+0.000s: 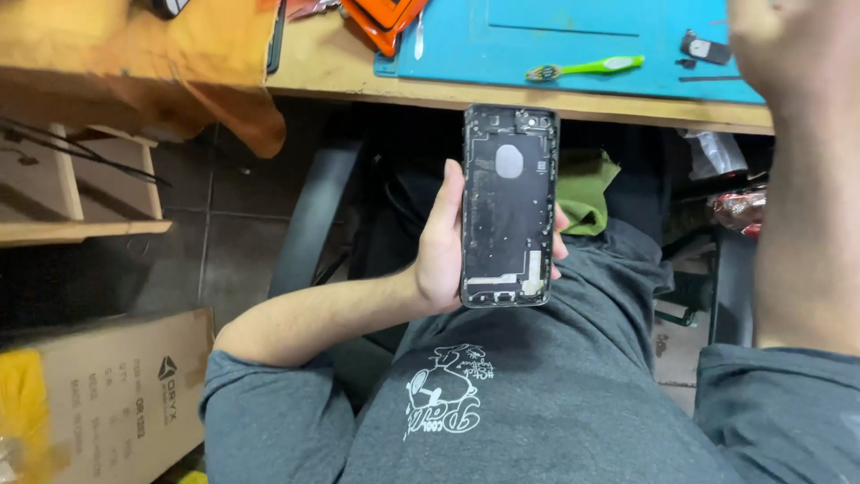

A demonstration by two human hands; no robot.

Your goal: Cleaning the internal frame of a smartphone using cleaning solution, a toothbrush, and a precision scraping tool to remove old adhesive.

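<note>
While we're sitting at the bench, our left hand (441, 255) is gripping the gutted phone housing (508, 206) upright, fingers curled round both edges. Our right hand (778, 45) is hanging well off to its right, cropped, so can't tell its grip.

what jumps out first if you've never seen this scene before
The eye lands on the gutted phone shell, dark and open-faced, held upright by the left hand at the centre, above the person's lap. Behind it a blue mat covers the wooden bench, with a bright green toothbrush lying on it. The right hand is raised, blurred, at the top right corner.
</note>
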